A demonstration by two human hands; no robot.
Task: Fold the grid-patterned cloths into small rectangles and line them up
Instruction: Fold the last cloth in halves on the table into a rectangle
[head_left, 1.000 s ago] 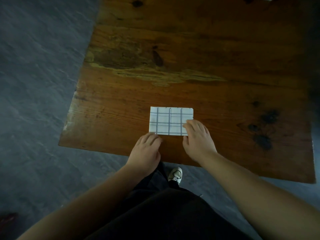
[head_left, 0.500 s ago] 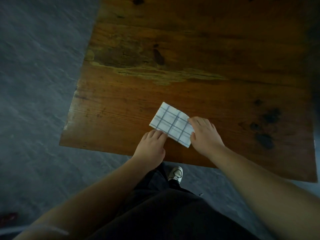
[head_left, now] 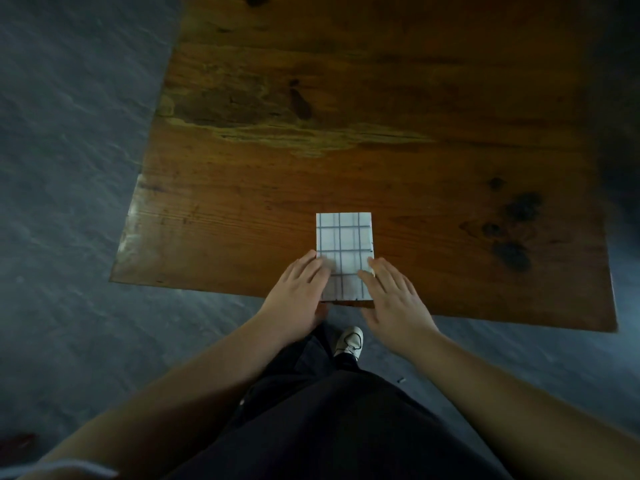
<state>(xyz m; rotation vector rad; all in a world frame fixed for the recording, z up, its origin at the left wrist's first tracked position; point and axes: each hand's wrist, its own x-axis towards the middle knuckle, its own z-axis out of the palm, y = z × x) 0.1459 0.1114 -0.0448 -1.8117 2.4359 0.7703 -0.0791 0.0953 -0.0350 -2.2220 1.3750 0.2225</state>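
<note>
White gridded cloth [head_left: 344,237] points lengthwise away from me; left hand [head_left: 298,296] and right hand [head_left: 391,299] (both flat, unclenched) press its near corners.

Person is wearing black trousers [head_left: 329,427] and a white lace-up sneaker [head_left: 349,341]; pale sleeve edge [head_left: 79,471] is showing at the left arm.

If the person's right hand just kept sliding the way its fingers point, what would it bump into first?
The folded grid-patterned cloth. The right hand points forward and slightly left, and its fingertips seem to rest on the cloth's near right edge. Past the cloth, only bare table shows.
</note>
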